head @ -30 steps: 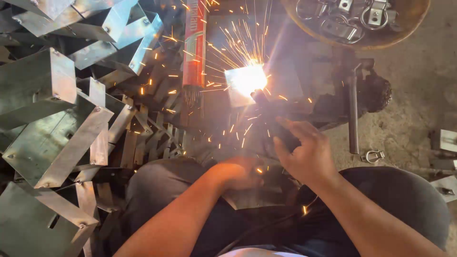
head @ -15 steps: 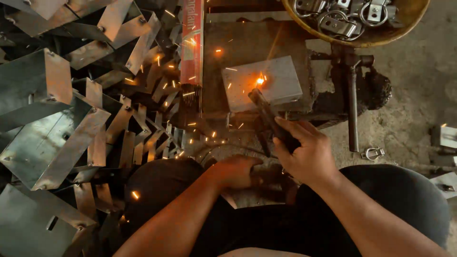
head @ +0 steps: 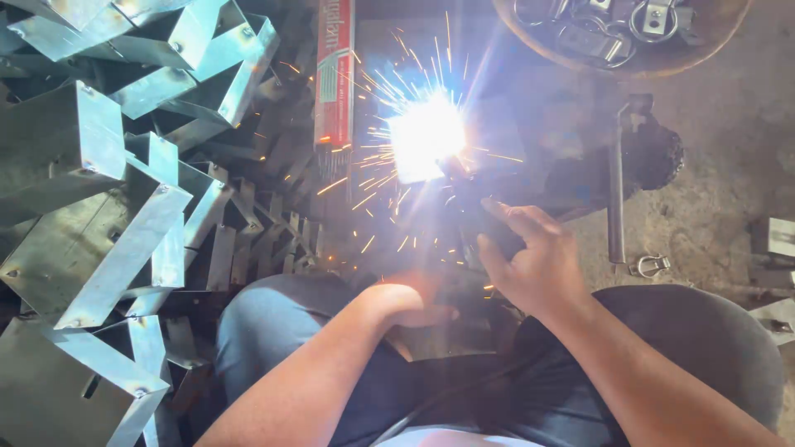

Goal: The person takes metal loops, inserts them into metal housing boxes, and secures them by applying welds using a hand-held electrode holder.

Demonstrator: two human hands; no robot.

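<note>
My right hand point(head: 534, 261) grips a dark welding electrode holder point(head: 489, 223) whose tip meets a flat metal plate point(head: 489, 124) on the work block. A bright white arc point(head: 426, 136) flares at the tip and throws orange sparks out to the left and downward. My left hand point(head: 410, 305) is curled into a fist low in front of my knees, close to the front of the block; what it holds is hidden. Both knees frame the lower view.
A heap of folded galvanised sheet-metal brackets point(head: 124, 182) fills the left side. A red box of rods point(head: 334, 74) lies beside the plate. A round basket of metal rings and clips point(head: 621, 37) sits top right. A dark hammer point(head: 617, 182) and a shackle point(head: 652, 265) lie on the concrete floor.
The arc was bright, faded to a small glow half a second ago, and now flares again with many sparks. My right hand has shifted slightly towards the plate.
</note>
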